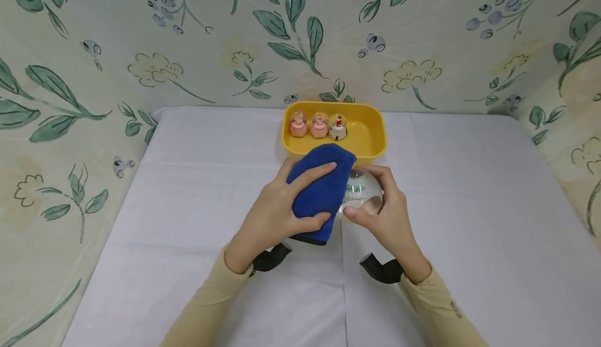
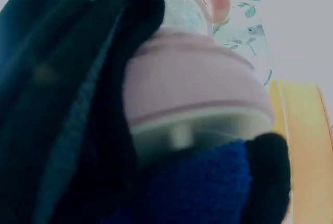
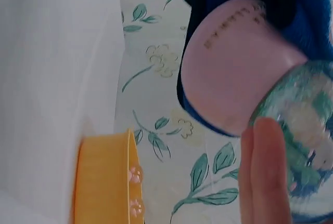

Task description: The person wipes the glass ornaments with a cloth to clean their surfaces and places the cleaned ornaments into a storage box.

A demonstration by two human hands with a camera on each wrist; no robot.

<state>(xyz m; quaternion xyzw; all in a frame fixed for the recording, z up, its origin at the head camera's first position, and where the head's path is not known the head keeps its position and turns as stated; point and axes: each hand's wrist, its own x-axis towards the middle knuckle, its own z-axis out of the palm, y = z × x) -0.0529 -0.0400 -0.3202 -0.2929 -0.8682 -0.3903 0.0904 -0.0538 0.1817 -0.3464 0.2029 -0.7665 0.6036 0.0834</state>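
Observation:
In the head view my right hand (image 1: 393, 216) grips the clear glass ball of a snow globe (image 1: 365, 193) between thumb and fingers. My left hand (image 1: 274, 206) holds a blue cloth (image 1: 321, 185) with dark edging, wrapped about the globe's base, thumb and fingers spread over it. The globe lies tilted sideways, its base turned to the left. Both wrist views show the pink base (image 2: 195, 76), and the right wrist view shows gold lettering on it. Green and white figures inside the glass (image 3: 304, 141) are blurred. The cloth hides the base in the head view.
A yellow tray (image 1: 371, 151) stands behind the hands at the table's back. In its left and middle part are two small pink snow globes (image 1: 298, 124) and a white one with a red figure (image 1: 338, 127). White cloth (image 1: 188, 180) covers the table; leaf-patterned fabric (image 1: 300, 39) hangs behind.

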